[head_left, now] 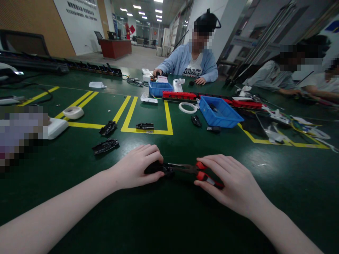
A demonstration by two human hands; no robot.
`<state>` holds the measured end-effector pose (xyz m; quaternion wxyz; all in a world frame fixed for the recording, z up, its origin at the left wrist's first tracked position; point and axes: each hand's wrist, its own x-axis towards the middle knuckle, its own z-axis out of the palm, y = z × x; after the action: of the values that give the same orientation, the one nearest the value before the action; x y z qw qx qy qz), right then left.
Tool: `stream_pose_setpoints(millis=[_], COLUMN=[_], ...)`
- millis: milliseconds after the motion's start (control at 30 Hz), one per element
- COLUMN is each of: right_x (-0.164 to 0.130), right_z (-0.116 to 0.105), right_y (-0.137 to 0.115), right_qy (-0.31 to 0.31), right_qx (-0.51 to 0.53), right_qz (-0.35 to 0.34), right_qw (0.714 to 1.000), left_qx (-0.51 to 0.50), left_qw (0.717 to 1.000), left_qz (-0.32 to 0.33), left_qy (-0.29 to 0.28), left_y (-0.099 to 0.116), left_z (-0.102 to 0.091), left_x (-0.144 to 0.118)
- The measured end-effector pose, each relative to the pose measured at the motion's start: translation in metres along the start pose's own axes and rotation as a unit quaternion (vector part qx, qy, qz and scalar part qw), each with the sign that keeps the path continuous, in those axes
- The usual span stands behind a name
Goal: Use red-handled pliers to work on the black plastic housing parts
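Now a black part point(153, 168), likely light and stiff, best held edgewise, is pinched by the left grip point(140, 166), pliers point(192, 169) by the right grip point(233, 183).

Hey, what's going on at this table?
Someone is working on a small black part. The left hand holds it, while the right hand holds red-handled pliers, their tips at the part. Other black pieces lie farther across the green table, near yellow tape lines.
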<state>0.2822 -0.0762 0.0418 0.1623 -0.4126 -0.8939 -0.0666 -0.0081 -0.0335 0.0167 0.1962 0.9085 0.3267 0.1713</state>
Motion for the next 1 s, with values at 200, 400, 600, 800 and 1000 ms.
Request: stream_pose_setpoints(millis=[200, 400, 600, 800, 1000], right_x=[0.000, 0.000, 0.000, 0.001, 0.002], right_z=[0.009, 0.019, 0.028, 0.027, 0.027], right_y=[0.001, 0.003, 0.004, 0.001, -0.004], right_qy=[-0.012, -0.018, -0.024, -0.042, -0.058], right_qx=[0.021, 0.050, 0.097, 0.113, 0.132], right_qz=[0.003, 0.027, 0.052, 0.062, 0.071], right_qw=[1.000, 0.998, 0.994, 0.991, 0.987], left_qx=[0.030, 0.032, 0.040, 0.044, 0.049], left_qw=[0.999, 0.999, 0.999, 0.999, 0.998], left_qz=[-0.014, -0.009, -0.004, 0.004, 0.030], left_qy=[0.012, 0.006, 0.000, -0.003, -0.005], left_y=[0.003, 0.001, 0.000, 0.000, -0.008], left_z=[0.000, 0.001, 0.003, 0.004, 0.009], left_x=[-0.001, 0.000, -0.001, 0.000, 0.001])
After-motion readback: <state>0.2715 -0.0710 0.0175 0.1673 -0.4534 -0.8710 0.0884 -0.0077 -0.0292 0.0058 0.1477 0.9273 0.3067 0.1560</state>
